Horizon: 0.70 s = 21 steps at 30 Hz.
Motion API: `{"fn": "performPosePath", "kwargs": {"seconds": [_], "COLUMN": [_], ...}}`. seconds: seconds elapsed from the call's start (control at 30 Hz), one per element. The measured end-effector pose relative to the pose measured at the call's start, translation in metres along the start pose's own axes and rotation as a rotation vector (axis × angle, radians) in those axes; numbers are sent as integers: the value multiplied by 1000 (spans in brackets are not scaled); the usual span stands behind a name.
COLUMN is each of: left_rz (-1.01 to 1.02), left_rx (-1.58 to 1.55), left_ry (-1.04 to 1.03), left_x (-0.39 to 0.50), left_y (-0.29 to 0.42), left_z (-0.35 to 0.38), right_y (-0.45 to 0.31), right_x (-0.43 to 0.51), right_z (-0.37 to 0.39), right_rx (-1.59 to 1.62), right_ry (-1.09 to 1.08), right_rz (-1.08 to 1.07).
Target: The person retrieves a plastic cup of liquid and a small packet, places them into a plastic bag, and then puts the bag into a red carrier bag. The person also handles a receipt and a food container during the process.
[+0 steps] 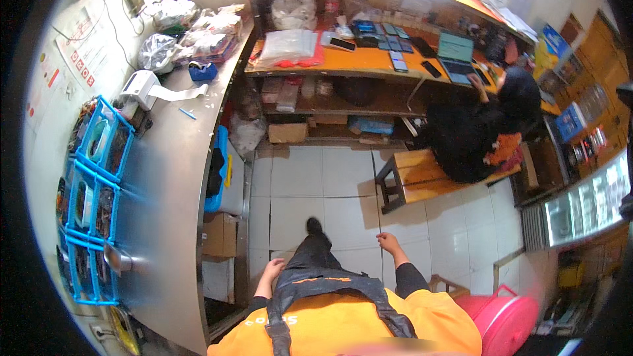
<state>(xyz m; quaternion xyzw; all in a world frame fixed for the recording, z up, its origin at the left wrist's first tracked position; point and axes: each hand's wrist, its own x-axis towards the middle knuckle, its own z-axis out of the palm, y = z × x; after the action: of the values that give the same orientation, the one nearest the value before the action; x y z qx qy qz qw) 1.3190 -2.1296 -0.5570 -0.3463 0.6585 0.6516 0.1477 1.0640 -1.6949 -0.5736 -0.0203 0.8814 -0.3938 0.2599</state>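
Note:
My left hand (273,269) hangs beside the dark apron at my left side, near the steel counter (173,193), with nothing seen in it; its fingers are partly curled. My right hand (388,241) is held out over the tiled floor with bent fingers and nothing visible between them. One dark shoe (314,226) is forward on the white tiles. On the counter are a white label printer (142,88) with a paper strip hanging out, a blue tape dispenser (202,71) and a blue pen (187,114).
A person in black (474,118) sits on a wooden bench (420,178) at a laptop (456,54). Phones and plastic bags (288,47) lie on the orange-topped desk. Blue baskets (91,207) line the left wall. A pink round container (509,319) stands behind my right side.

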Motion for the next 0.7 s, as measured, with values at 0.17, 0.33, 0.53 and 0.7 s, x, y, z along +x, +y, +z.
{"fn": "performPosePath", "kwargs": {"seconds": [0.17, 0.33, 0.53, 0.7], "left_rz": [-129, -222, -173, 311], "left_rx": [198, 162, 233, 93], "left_ry": [45, 104, 321, 278], "left_x": [46, 124, 258, 333], "left_y": [-5, 32, 170, 327], "left_z": [-34, -60, -98, -99], "right_y": [-70, -124, -238, -395], "right_x": [111, 175, 308, 405], "right_z": [2, 8, -19, -28], "right_rx": [70, -134, -357, -49], "right_ry": [-110, -499, -362, -288], "right_rz": [-8, 20, -197, -401]}}
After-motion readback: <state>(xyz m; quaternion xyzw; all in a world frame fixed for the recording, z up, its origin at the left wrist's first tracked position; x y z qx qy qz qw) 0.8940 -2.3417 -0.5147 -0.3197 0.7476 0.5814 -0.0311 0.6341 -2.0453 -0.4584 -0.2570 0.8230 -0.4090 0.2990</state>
